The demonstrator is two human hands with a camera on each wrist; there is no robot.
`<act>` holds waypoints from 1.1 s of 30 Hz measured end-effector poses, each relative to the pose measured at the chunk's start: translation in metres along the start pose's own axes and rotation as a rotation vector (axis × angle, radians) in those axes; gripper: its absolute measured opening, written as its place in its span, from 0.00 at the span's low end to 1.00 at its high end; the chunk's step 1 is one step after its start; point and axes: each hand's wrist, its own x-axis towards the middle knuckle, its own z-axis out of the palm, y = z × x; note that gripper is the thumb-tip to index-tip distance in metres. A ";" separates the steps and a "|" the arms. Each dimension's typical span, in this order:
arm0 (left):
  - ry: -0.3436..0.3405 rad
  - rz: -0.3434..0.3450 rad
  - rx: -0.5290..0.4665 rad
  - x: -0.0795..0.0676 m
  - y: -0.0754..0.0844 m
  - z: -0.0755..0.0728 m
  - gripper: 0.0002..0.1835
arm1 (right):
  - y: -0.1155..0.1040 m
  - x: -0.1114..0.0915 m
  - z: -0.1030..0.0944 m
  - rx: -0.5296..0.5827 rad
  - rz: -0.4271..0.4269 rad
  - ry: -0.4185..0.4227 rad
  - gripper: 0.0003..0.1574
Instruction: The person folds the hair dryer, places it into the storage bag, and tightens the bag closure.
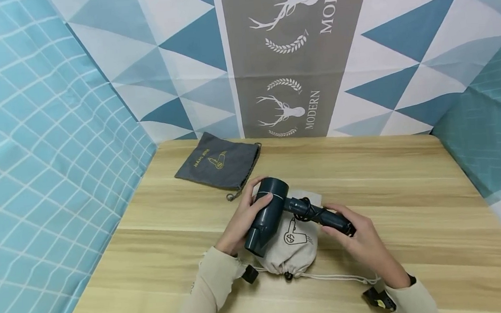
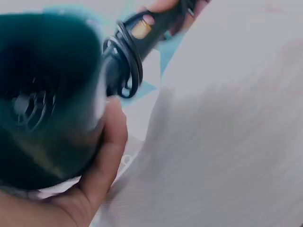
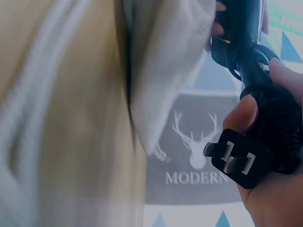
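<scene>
A dark teal hair dryer (image 1: 269, 217) is held between both hands above a cream drawstring bag (image 1: 293, 245) printed with a dryer outline. My left hand (image 1: 244, 220) grips its barrel, with the thumb across the near side. My right hand (image 1: 361, 238) grips the end of the handle (image 1: 331, 218). A black cord (image 1: 307, 209) is wound round the handle. In the right wrist view a two-pin plug (image 3: 244, 158) lies against the handle by my right thumb. The left wrist view looks into the barrel's open end (image 2: 42, 99), where a grille shows.
A dark grey drawstring pouch (image 1: 220, 161) with a gold dryer print lies flat at the back left of the wooden table (image 1: 386, 166). The cream bag's white cord (image 1: 337, 277) trails to the right. Patterned cloth walls (image 1: 191, 59) stand behind and at the sides.
</scene>
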 end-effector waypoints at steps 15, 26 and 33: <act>0.167 0.208 -0.133 -0.005 -0.026 0.010 0.28 | 0.006 -0.004 0.020 -0.094 -0.054 0.087 0.40; 0.251 0.254 -0.110 -0.010 -0.026 0.010 0.29 | 0.000 -0.004 0.029 -0.077 -0.089 0.131 0.34; 0.264 0.300 -0.122 -0.007 -0.029 0.016 0.30 | -0.002 -0.007 0.028 -0.093 -0.014 0.135 0.35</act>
